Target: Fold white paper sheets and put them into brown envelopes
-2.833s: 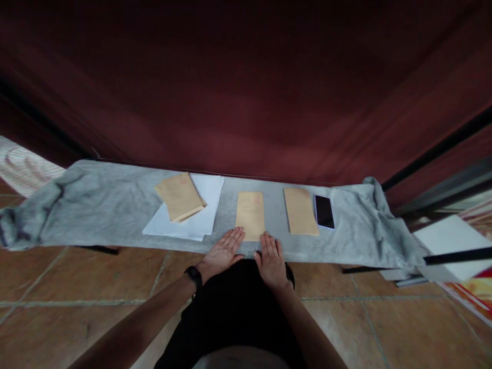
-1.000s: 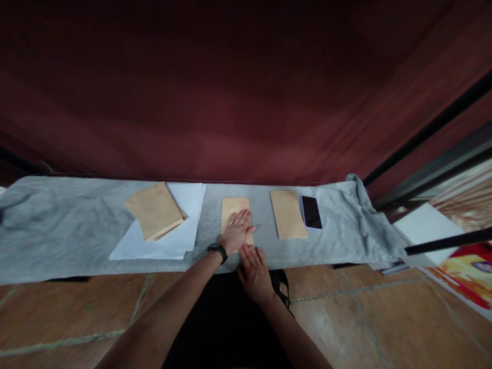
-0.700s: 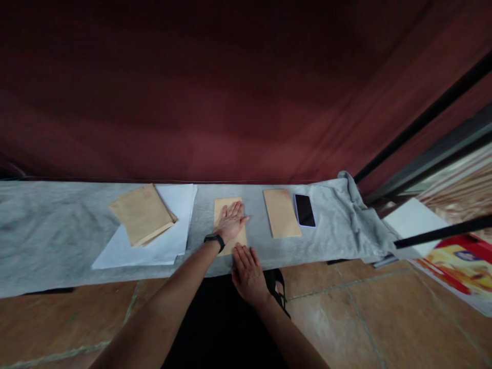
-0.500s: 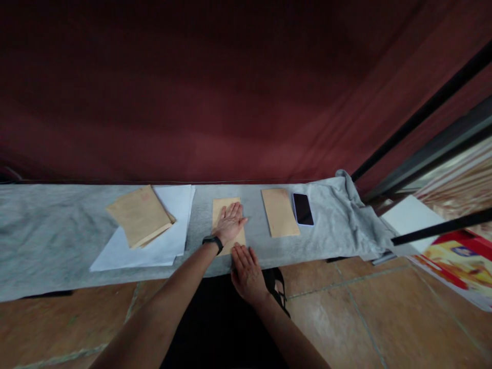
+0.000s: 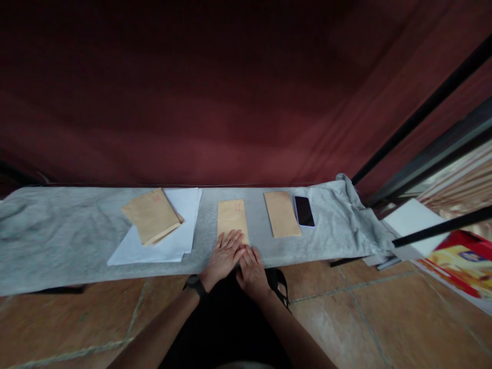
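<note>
Keeping my left hand (image 5: 225,259) flat looks right to me: fingers straight, slightly apart, gripping nothing, laid over the near end of the tan envelope (image 5: 232,215). My right hand (image 5: 252,274) is flat too, fingertips at the envelope's near right corner, so I'd press lightly and evenly and let those brace it, since it could skate on the gray cloth (image 5: 207,220). Versus a moment ago, the left has pulled back from mid-envelope, so the red print (image 5: 239,206) shows again. The second envelope (image 5: 282,214) and phone (image 5: 305,211) still lie off to the right.
</note>
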`<state>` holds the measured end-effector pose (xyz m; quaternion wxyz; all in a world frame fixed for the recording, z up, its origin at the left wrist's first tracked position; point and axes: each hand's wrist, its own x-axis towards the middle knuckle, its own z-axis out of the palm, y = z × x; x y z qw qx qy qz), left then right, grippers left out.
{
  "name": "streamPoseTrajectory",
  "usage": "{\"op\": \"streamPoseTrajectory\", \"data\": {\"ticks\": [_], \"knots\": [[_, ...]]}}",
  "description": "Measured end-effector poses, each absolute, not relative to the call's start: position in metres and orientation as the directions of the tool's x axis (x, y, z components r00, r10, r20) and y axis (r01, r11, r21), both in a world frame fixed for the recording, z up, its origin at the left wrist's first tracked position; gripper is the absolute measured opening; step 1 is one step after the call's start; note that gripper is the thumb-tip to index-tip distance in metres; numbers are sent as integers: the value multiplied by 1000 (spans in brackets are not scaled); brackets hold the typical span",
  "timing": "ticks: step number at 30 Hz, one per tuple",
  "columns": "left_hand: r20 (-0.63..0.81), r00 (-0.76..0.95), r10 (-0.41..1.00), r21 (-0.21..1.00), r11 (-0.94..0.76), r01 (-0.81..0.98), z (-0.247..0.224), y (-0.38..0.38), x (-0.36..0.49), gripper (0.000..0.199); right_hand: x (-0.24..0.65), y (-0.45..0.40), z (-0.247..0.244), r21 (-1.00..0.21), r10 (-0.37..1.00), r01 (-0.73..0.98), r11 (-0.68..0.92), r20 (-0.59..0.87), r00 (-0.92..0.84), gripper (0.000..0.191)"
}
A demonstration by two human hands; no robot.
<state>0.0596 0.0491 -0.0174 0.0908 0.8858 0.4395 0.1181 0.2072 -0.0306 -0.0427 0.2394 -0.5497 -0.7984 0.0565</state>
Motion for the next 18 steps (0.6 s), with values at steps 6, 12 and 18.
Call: {"op": "streamPoseTrajectory", "data": {"ticks": [6,12,18], "knots": [[269,223,937,385,-317,867,-32,7,42,52,205,-31,-39,-337,913,867,366,312,-264,68],[197,10,980,572,-123,811,-17,14,50,47,194,-28,-36,-339,920,891,302,349,-179,52],[-39,-221,974,843,151,517,-1,40,55,58,185,-22,-29,-337,936,913,229,334,-112,42]]}}
